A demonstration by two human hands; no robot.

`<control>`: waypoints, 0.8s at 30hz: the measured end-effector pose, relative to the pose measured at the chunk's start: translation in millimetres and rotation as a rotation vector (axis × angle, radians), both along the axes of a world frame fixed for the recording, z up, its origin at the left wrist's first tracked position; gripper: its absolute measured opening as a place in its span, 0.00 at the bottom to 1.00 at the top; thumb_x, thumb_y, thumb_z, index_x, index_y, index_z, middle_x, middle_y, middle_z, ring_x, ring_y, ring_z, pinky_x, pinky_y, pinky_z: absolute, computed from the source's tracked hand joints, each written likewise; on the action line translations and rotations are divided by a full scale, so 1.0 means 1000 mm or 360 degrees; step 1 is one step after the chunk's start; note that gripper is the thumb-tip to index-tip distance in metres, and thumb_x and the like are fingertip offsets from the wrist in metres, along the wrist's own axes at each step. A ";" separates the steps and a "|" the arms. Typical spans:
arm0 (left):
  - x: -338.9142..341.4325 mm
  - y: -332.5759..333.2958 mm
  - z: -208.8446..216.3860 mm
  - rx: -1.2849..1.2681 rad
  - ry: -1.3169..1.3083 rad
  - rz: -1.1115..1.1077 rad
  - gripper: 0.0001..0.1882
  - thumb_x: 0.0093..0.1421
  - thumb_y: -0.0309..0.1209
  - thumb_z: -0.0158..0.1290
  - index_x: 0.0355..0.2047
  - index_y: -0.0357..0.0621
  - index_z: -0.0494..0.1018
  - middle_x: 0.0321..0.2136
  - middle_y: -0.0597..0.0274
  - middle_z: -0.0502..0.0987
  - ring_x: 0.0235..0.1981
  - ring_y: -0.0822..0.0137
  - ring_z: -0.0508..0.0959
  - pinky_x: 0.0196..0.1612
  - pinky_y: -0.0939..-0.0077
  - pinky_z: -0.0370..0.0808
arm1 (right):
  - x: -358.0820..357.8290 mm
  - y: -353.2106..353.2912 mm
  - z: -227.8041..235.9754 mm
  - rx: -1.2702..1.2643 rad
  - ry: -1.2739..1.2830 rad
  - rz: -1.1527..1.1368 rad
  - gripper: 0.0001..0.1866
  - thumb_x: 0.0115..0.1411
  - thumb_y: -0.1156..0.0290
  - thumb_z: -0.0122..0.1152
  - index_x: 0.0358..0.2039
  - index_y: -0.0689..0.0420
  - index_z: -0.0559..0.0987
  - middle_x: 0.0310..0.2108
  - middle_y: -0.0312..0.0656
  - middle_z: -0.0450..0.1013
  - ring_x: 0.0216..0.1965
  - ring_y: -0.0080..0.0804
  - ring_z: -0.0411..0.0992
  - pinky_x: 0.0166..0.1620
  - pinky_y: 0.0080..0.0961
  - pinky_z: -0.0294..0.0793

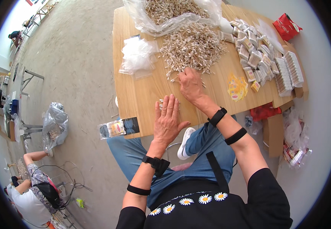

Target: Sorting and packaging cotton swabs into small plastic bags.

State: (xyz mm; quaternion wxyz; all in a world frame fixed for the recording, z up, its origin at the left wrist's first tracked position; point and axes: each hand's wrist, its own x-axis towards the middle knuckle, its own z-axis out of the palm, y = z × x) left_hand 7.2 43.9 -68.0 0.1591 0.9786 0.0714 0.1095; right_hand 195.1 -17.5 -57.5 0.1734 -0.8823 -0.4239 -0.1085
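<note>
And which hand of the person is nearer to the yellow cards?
Right. The right hand is at the near edge of the swab pile, left of the yellow cards; the left hand lies farther left, lower in the picture.

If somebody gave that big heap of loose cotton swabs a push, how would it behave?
The heap of cotton swabs would probably slump and spread rather than slide as one block, since the sticks lie loose and crisscrossed. Each swab looks slender, so likely very light. Single ones might roll a little on the flat wooden tabletop.
</note>
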 end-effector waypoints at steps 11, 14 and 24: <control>-0.001 0.002 -0.001 0.0021 -0.0015 0.0017 0.53 0.55 0.64 0.54 0.68 0.35 0.58 0.72 0.50 0.54 0.74 0.53 0.49 0.74 0.48 0.41 | 0.010 -0.037 0.025 0.0339 0.0552 -0.0389 0.03 0.58 0.73 0.60 0.30 0.58 0.77 0.30 0.48 0.77 0.36 0.51 0.76 0.39 0.45 0.74; 0.000 0.003 -0.001 0.0016 -0.0032 0.0014 0.53 0.55 0.63 0.54 0.68 0.35 0.58 0.72 0.50 0.54 0.74 0.54 0.49 0.74 0.47 0.42 | 0.010 -0.042 0.025 0.0356 0.0535 -0.0286 0.03 0.58 0.71 0.60 0.30 0.57 0.77 0.32 0.47 0.77 0.37 0.52 0.76 0.40 0.46 0.75; -0.002 0.002 0.000 0.0009 -0.0028 0.0016 0.52 0.56 0.63 0.54 0.68 0.35 0.58 0.71 0.50 0.55 0.74 0.53 0.49 0.74 0.49 0.42 | -0.032 -0.066 0.011 0.0009 0.0482 -0.0110 0.02 0.56 0.74 0.59 0.29 0.57 0.78 0.34 0.50 0.75 0.36 0.56 0.76 0.38 0.48 0.76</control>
